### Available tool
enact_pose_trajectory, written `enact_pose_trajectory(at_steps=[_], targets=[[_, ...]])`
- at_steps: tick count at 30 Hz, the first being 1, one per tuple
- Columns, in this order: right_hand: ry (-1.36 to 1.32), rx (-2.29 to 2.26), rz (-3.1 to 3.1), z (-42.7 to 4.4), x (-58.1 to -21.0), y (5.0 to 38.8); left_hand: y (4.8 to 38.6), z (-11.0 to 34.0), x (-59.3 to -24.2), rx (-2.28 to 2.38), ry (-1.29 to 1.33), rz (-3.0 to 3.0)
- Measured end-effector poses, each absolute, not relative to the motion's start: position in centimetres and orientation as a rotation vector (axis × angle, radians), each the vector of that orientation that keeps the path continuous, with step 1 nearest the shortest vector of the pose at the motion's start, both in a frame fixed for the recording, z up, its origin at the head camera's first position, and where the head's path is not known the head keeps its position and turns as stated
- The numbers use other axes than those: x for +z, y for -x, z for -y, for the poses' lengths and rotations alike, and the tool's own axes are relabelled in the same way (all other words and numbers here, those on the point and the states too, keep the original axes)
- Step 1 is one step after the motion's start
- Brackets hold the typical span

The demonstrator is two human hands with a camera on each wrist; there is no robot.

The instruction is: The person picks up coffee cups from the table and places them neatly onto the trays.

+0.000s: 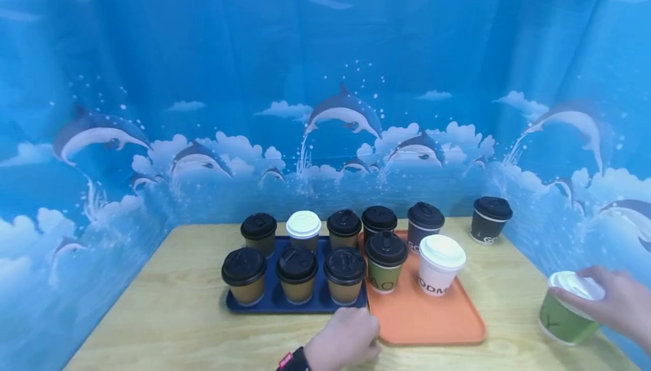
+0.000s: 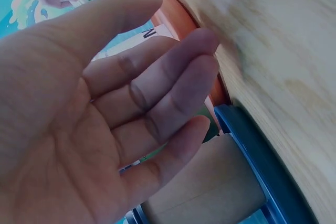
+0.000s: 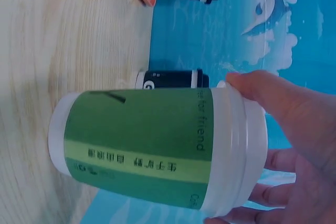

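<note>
My right hand grips the white lid of a green paper cup at the table's right edge, thumb on one side and fingers on the other. In the right wrist view the green cup is large and close; whether its base touches the table I cannot tell. My left hand is by the front edges of two trays, its fingers loosely bent and holding nothing, as the left wrist view shows. Near it are an orange tray and a dark blue tray with a brown cup at its corner.
The blue tray carries several brown cups, mostly black-lidded, one white-lidded. On the orange tray are a green cup, a white cup and black cups. Another black cup stands at the table's back right. A dolphin-print curtain surrounds the table.
</note>
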State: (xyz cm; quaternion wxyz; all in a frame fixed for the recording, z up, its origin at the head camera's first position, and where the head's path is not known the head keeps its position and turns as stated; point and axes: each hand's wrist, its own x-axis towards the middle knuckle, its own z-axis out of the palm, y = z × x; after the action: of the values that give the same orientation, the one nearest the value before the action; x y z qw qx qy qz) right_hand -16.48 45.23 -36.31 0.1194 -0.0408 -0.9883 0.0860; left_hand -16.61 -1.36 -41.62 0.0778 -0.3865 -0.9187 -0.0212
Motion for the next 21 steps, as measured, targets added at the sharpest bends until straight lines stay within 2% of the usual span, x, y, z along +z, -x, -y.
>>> enact_pose_trajectory(at_steps=[21], targets=[[-0.203,0.411,2.760,-34.4,-32.8,15.4,16.6,1.2,-41.6,-0.006,1.142,2.711]])
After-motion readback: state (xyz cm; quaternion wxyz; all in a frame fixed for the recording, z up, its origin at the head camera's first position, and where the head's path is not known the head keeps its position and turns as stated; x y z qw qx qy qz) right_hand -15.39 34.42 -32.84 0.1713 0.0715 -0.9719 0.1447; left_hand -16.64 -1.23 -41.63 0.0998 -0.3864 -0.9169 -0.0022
